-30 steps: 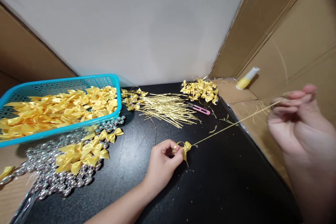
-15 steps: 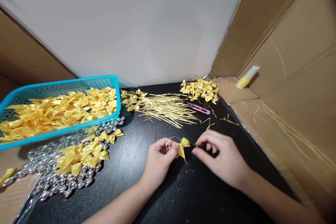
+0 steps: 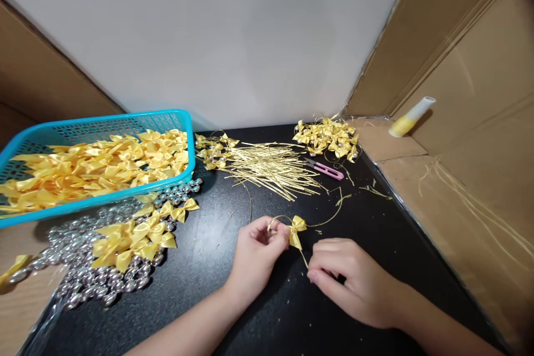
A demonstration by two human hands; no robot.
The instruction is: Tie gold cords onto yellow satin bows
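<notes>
Between the thumb and fingers of my left hand is the edge of a yellow satin ribbon bow, along with a small loop of thin gold cord. The cord's long free end curves away to the right over the black table. My right hand, closed in a pinch, holds a thin pale yellow strand that runs down from the bow's lower tail. My left fingers hide whatever lies behind the bow.
At left stands a blue basket of yellow bows, with silver beads and more bows before it. Gold sticks, pink thread snips and finished-looking bow clusters lie behind my hands. A yellow thread cone is at right.
My right hand has moved from the cord beside the bow down to the strand below it. The cord's end now lies loose to the right. My left hand keeps its hold.
</notes>
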